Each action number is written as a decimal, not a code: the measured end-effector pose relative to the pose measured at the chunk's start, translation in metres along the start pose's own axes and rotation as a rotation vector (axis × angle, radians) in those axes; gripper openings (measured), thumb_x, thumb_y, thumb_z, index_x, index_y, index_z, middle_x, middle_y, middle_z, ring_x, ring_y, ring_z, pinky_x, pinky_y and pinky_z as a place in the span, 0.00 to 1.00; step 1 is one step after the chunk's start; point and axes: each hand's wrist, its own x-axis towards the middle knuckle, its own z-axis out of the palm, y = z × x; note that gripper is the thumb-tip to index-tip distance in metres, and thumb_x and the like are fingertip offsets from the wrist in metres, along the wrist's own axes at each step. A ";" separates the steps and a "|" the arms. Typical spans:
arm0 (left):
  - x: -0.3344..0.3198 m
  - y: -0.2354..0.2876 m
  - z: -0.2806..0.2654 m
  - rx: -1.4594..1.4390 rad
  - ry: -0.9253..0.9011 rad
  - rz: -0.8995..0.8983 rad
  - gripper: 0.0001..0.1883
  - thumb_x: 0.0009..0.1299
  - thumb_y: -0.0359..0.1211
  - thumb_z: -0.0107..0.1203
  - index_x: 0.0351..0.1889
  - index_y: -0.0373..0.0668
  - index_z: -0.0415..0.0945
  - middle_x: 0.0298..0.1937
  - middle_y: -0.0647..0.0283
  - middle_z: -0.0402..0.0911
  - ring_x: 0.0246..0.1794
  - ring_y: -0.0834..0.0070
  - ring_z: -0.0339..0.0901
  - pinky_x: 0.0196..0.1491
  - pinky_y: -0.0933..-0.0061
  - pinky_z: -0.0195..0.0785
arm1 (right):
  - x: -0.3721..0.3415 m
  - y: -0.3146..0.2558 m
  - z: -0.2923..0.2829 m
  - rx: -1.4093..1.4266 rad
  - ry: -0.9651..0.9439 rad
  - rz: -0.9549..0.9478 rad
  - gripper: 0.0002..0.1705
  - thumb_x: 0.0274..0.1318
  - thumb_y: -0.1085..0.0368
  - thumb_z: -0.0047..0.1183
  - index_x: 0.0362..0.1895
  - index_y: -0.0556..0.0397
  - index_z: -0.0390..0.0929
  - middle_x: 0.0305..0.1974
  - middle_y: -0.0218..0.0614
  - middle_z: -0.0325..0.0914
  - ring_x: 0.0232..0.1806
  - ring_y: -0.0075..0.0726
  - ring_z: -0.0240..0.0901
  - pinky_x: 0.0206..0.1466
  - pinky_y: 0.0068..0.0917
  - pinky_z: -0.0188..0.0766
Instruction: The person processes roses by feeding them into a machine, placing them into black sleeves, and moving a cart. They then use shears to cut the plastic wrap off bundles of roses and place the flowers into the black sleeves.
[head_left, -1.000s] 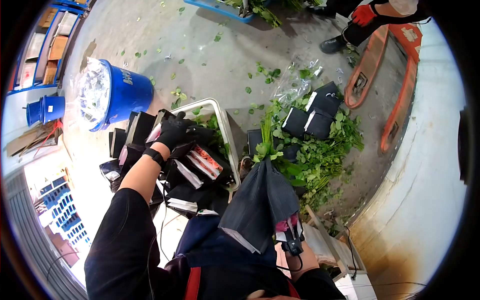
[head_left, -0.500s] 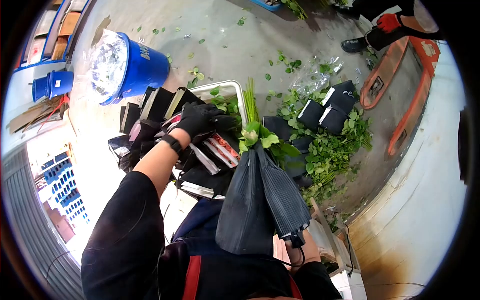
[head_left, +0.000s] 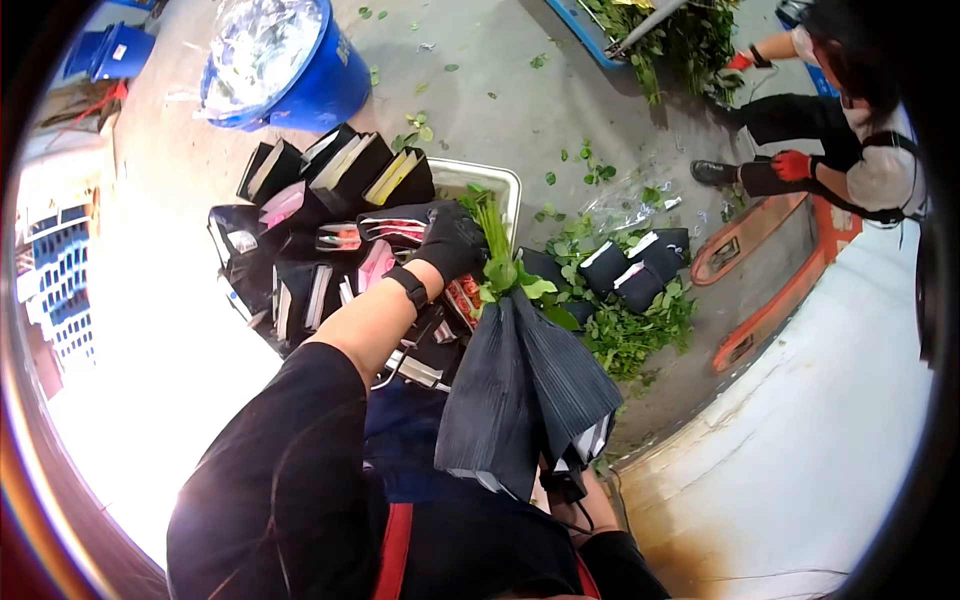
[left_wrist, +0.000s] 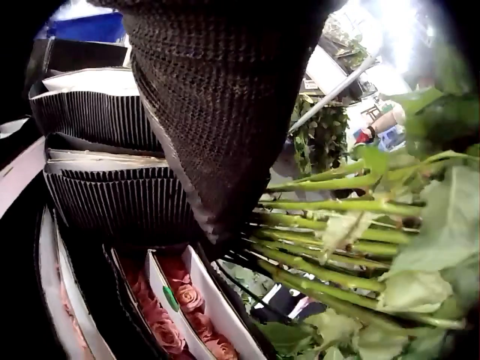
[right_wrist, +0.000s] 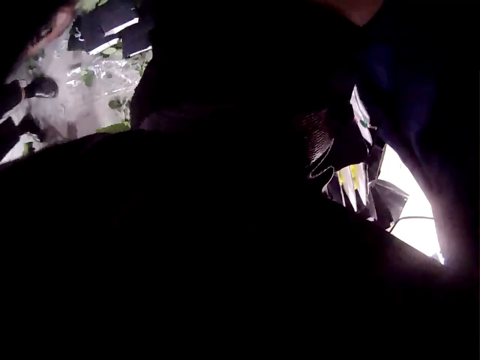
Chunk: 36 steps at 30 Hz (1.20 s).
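Observation:
A flower bunch in black corrugated wrap hangs heads-down before the person's body, green stems pointing up. The left hand, in a black glove, grips those stems near their ends; in the left wrist view they converge at the glove, its fingertips hidden. Behind the wrap, the right hand is hidden; only its forearm shows below. The right wrist view is mostly dark. Beside the left hand, black-wrapped rose bunches fill the left area, with pink roses in an open wrap.
A white crate rim shows behind the bunches. The blue bucket holds clear plastic. On the floor to the right lie more wrapped bunches, leaves and orange pallet-jack forks. Another person sits at the upper right.
My left hand has moved right, from the wrapped bunches to the stems of the hanging bunch. Those stems now lean left. The head view has shifted, bringing the other person further into sight.

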 end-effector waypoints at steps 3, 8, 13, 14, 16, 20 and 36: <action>-0.016 0.011 -0.006 0.062 0.131 -0.050 0.15 0.56 0.38 0.53 0.40 0.48 0.78 0.40 0.54 0.77 0.48 0.55 0.69 0.48 0.56 0.60 | -0.002 -0.004 0.013 -0.031 -0.011 0.000 0.29 0.56 0.50 0.52 0.56 0.56 0.69 0.49 0.41 0.74 0.48 0.43 0.73 0.51 0.42 0.72; -0.020 0.002 0.021 -0.429 0.372 -0.134 0.12 0.62 0.39 0.47 0.39 0.48 0.78 0.40 0.57 0.78 0.49 0.58 0.70 0.54 0.53 0.58 | 0.064 -0.049 0.079 -0.079 -0.161 -0.088 0.29 0.56 0.50 0.52 0.55 0.56 0.69 0.49 0.41 0.74 0.48 0.43 0.73 0.51 0.42 0.72; -0.016 -0.001 0.123 -1.165 0.515 -0.135 0.14 0.64 0.39 0.46 0.43 0.46 0.75 0.40 0.57 0.77 0.49 0.60 0.72 0.55 0.59 0.62 | 0.170 -0.118 0.186 0.027 -0.341 -0.163 0.29 0.56 0.49 0.52 0.55 0.56 0.69 0.48 0.40 0.74 0.48 0.43 0.73 0.51 0.42 0.72; -0.016 -0.001 0.095 -0.968 0.380 -0.143 0.14 0.64 0.39 0.46 0.44 0.46 0.75 0.41 0.56 0.77 0.49 0.59 0.72 0.55 0.57 0.63 | 0.190 -0.130 0.207 0.071 -0.366 -0.160 0.29 0.56 0.49 0.52 0.55 0.56 0.69 0.48 0.40 0.74 0.48 0.43 0.73 0.51 0.42 0.72; -0.017 0.004 -0.005 -0.212 -0.011 -0.107 0.15 0.63 0.40 0.48 0.46 0.47 0.75 0.44 0.56 0.77 0.48 0.56 0.73 0.54 0.52 0.62 | 0.221 -0.148 0.238 0.140 -0.375 -0.133 0.29 0.56 0.49 0.52 0.55 0.56 0.69 0.48 0.40 0.74 0.48 0.43 0.73 0.51 0.42 0.72; -0.014 -0.011 0.011 0.041 0.459 0.085 0.25 0.52 0.42 0.59 0.49 0.46 0.72 0.47 0.54 0.74 0.43 0.52 0.68 0.49 0.52 0.60 | 0.258 -0.143 0.246 0.204 -0.239 -0.034 0.27 0.57 0.45 0.48 0.51 0.51 0.72 0.45 0.39 0.75 0.45 0.43 0.73 0.48 0.42 0.72; 0.062 0.158 0.024 -0.272 0.073 0.401 0.22 0.55 0.38 0.62 0.48 0.44 0.76 0.46 0.55 0.77 0.52 0.54 0.71 0.54 0.57 0.62 | 0.338 0.199 -0.211 -0.046 0.323 -0.259 0.24 0.59 0.48 0.51 0.53 0.50 0.71 0.41 0.35 0.77 0.41 0.29 0.75 0.42 0.29 0.73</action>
